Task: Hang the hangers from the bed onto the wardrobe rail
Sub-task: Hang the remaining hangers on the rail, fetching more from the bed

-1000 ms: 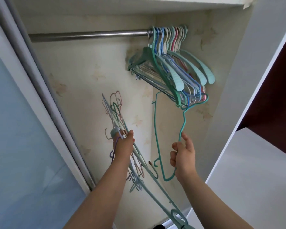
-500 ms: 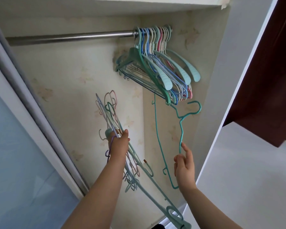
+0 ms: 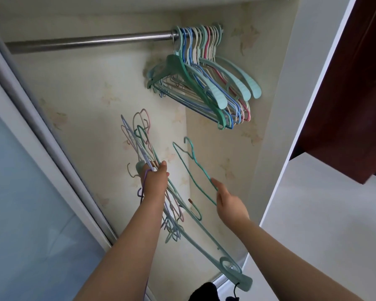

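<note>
Steel-grey and bare along most of its length, the wardrobe rail (image 3: pixel 91 41) runs across the top of the wardrobe interior, and a tight cluster of hung hangers (image 3: pixel 204 83) in mint green, blue, white and pink is crowded at its right end, close to the right side wall. Their hooks are looped over the rail and their shoulders slope down toward the lower right.

Below the rail, a bundle of hangers (image 3: pixel 143 146) is gripped in the left hand (image 3: pixel 154 181), whose fingers are curled round the bunched wires near their necks. The hooks of the bundle point upward against the pale patterned back wall (image 3: pixel 85 101), and the bodies trail down past the left forearm. A broad mint plastic hanger (image 3: pixel 230 266) belongs to this bundle, and its wide end reaches down toward the lower right of the view.

A single thin teal hanger (image 3: pixel 191 168) is held apart from the bundle, below the hung cluster and not touching the rail. It is pinched at its lower part between the thumb and fingertips of the right hand (image 3: pixel 230 203), with the other fingers fairly relaxed. Its hook points up and to the left.

A frosted sliding door (image 3: pixel 24 203) is seen at the left edge, and a dark red panel (image 3: pixel 345 83) at the upper right.
</note>
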